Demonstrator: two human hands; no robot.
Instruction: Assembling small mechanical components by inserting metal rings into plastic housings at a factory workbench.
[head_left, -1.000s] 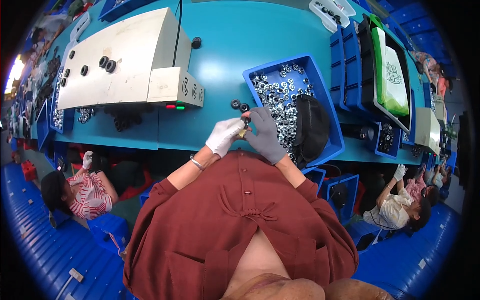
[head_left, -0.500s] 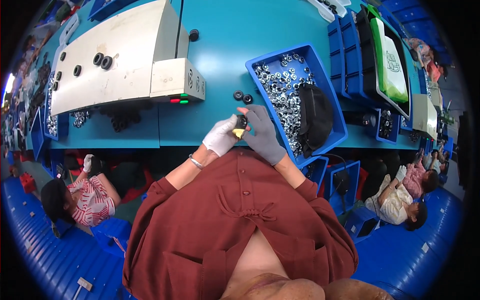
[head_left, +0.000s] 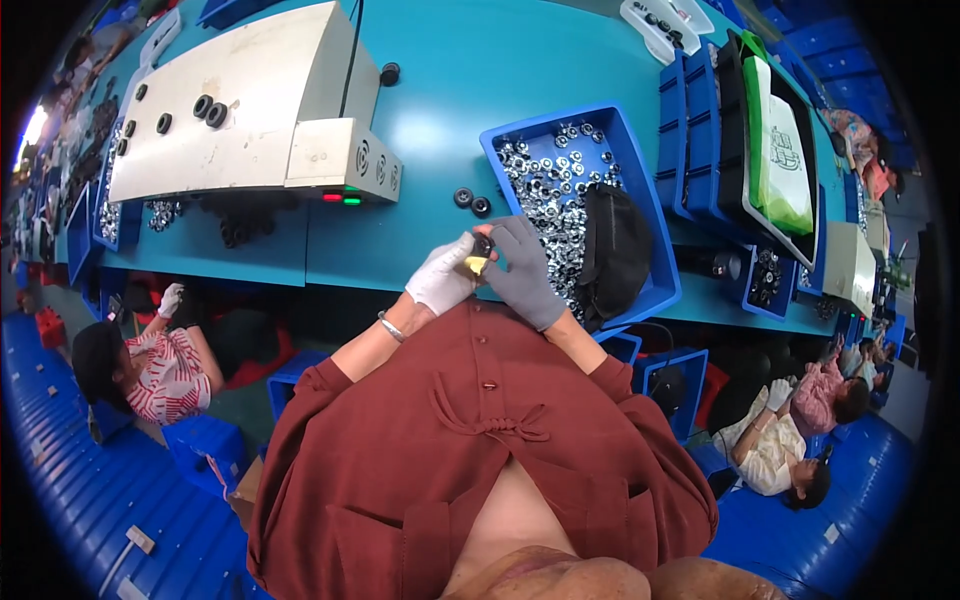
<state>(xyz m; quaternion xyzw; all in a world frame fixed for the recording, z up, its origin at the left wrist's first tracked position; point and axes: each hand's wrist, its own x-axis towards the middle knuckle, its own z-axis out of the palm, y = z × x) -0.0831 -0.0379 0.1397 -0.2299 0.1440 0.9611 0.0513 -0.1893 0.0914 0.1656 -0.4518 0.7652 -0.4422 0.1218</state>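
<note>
My left hand [head_left: 441, 278], in a white glove, pinches a small black toy wheel [head_left: 483, 244] above the table's front edge. Something yellow [head_left: 476, 265] shows just under the wheel; I cannot make out what it is. My right hand [head_left: 523, 274], in a grey glove with bare fingertips, closes on the same wheel from the other side. Two loose black wheels [head_left: 471, 202] lie on the table just beyond my hands. Right of them stands a blue bin [head_left: 655, 190] full of silvery wheel hubs [head_left: 550, 205], with a black cloth-like bag [head_left: 612, 245] on top.
A cream machine [head_left: 240, 110] with several black wheels on top fills the left of the blue-green table [head_left: 450, 80]. Stacked blue bins [head_left: 685, 150] and a black crate with a green-white bag [head_left: 780, 150] stand right. Co-workers [head_left: 165, 370] sit on both sides.
The view has shifted slightly, so the table and bins sit a little differently. My hands stay together on the wheel, which looks turned more edge-on.
</note>
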